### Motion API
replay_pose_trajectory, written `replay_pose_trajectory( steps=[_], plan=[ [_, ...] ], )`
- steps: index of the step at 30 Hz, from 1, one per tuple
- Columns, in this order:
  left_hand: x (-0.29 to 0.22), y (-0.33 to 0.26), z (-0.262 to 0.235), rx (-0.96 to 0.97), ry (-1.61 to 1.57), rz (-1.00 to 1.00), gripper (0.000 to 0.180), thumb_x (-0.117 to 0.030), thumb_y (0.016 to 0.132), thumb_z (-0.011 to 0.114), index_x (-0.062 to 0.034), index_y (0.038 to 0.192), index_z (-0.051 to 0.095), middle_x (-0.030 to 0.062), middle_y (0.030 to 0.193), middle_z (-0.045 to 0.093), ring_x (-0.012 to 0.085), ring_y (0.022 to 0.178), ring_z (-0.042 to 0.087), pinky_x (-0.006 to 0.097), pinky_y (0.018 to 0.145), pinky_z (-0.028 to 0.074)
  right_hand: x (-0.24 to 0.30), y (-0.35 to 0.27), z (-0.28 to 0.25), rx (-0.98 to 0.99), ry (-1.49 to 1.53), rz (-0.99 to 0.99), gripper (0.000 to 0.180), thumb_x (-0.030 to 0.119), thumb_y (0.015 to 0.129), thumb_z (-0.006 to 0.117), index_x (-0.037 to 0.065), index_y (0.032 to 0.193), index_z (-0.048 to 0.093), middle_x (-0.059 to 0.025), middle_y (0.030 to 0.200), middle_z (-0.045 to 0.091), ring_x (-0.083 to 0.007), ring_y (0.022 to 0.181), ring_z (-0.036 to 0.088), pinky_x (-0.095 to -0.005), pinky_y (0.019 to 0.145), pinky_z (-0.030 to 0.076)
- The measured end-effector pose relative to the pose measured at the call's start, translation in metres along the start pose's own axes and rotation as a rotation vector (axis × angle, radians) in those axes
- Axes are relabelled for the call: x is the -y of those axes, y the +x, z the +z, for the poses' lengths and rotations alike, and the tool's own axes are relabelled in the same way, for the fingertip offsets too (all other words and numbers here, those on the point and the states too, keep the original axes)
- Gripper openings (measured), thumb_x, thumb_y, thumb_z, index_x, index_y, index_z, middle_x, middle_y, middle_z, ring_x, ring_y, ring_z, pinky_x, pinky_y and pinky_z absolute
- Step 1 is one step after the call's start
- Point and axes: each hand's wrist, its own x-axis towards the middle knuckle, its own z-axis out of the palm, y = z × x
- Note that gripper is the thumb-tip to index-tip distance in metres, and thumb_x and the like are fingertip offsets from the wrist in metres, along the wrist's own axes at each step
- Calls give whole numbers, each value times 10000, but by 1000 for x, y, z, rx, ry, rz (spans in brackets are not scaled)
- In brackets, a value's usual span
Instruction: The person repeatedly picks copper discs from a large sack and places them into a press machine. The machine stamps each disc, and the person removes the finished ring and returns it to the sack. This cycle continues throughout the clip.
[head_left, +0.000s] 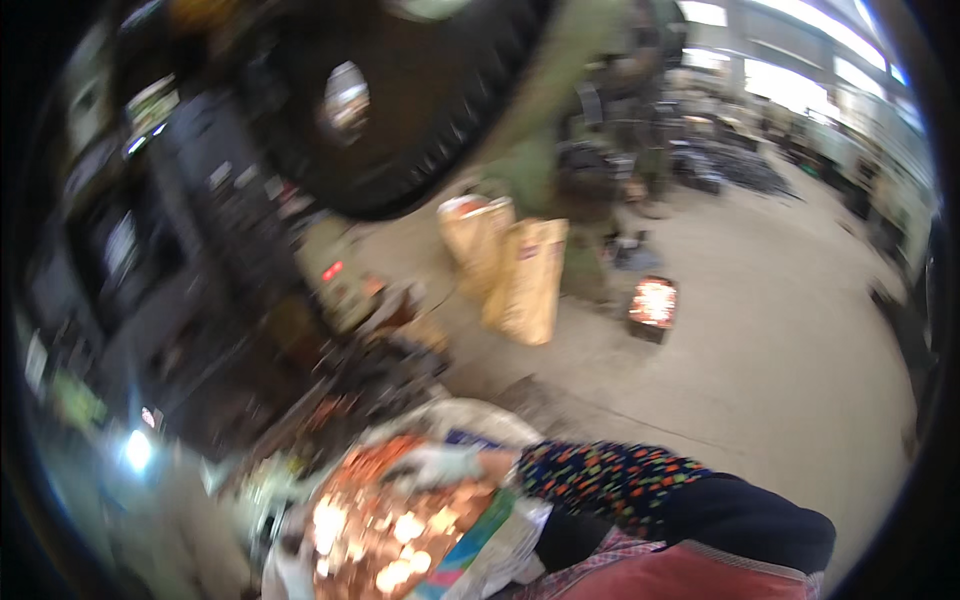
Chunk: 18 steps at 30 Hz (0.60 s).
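Observation:
An open sack [480, 415] full of small shiny copper-coloured metal pieces [385, 530] stands at the lower middle. My right hand [435, 465], in a whitish glove below a dark, colour-flecked sleeve, reaches in from the right over the pieces. It is at their far side and seems to touch them; blur hides how its fingers are set. At the sack's lower left edge is a pale, smeared shape [288, 573]. It may be my gloved left hand or part of the sack; I cannot tell which.
A large dark toothed wheel [430, 130] and dark machinery [160, 300] fill the upper left. Two yellowish sacks [530, 280] stand on the floor beyond. A small dark box [654, 305] of shiny pieces sits right of them. Dark material [740, 165] lies heaped far off.

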Motion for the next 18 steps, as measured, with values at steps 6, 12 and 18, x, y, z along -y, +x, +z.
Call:
replay_pose_trajectory(
  steps=[6, 12, 18],
  plan=[
    [-80, -51, 6, -379, 50, -63, 170, -95, 829, 690, -8, 953, 613, 34, 832, 632, 99, 695, 573, 253, 626, 501, 61, 1, -34, -104, -304, 168, 419, 355, 900, 529, 149, 1265, 542, -124, 875, 688, -267, 679, 658, -359, 635, 530],
    [-94, -46, 16, -429, 27, 3, 184, -110, 867, 647, 8, 1000, 601, 60, 841, 640, 89, 714, 612, 228, 591, 522, 58, 35, -27, -212, -1101, -241, 337, 312, 950, 428, 128, 1205, 549, -89, 915, 661, -258, 832, 633, -378, 694, 499],
    [-82, 2, 13, -453, -116, -9, 137, -111, 868, 651, -29, 971, 614, 13, 794, 626, 62, 650, 596, 188, 538, 475, 51, 91, -17, -185, -1426, -205, 324, 319, 943, 453, 163, 1209, 551, -57, 809, 641, -211, 733, 642, -352, 601, 509]
  ],
)
